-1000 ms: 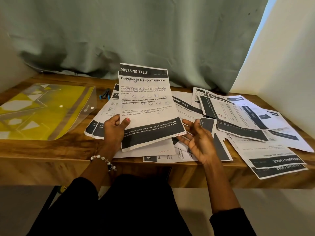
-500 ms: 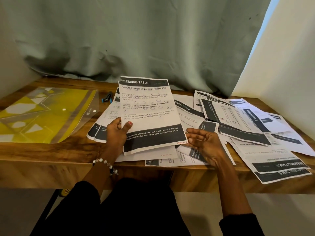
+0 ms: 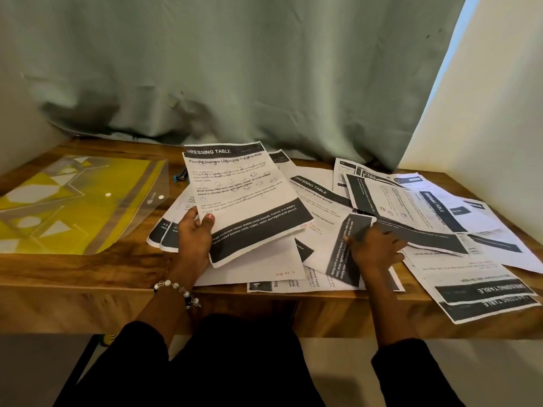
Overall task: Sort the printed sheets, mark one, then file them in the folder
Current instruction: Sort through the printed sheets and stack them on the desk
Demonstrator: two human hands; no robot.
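Two hands are at work at the near edge of the long wooden desk (image 3: 88,277), and that edge is your landmark here. Just beyond it, your left hand (image 3: 195,235) pinches a white printed sheet with black header and footer bands (image 3: 244,201) at its lower left margin, thumb on the printed face and the fingers hidden behind, holding it tilted up off the pile. To the right along the edge, your right hand (image 3: 374,249) rests on the loose white printed sheets scattered over the desk (image 3: 435,230), fingers curled at the near corner of one; whether they already grip it or merely press on it you cannot tell.

These sheets should be very light and floppy. Held by one margin the raised page will likely sag or swing, so a grip near the middle of a long side, or a second hand under the far edge, looks steadier. Pages lying flat are probably hard to lift straight up; sliding one toward the desk edge so a corner overhangs should give you something to pinch. Paper creases and tears easily, so avoid dragging one from under a heap.

Farther from the edge, left, lies the clear and yellow plastic snap folder (image 3: 73,201), flat, apart from the papers. It is likely smooth and slippery. Beyond the pile, a small dark pen-like item with a blue tip (image 3: 180,175) lies near the grey-green curtain (image 3: 235,69).
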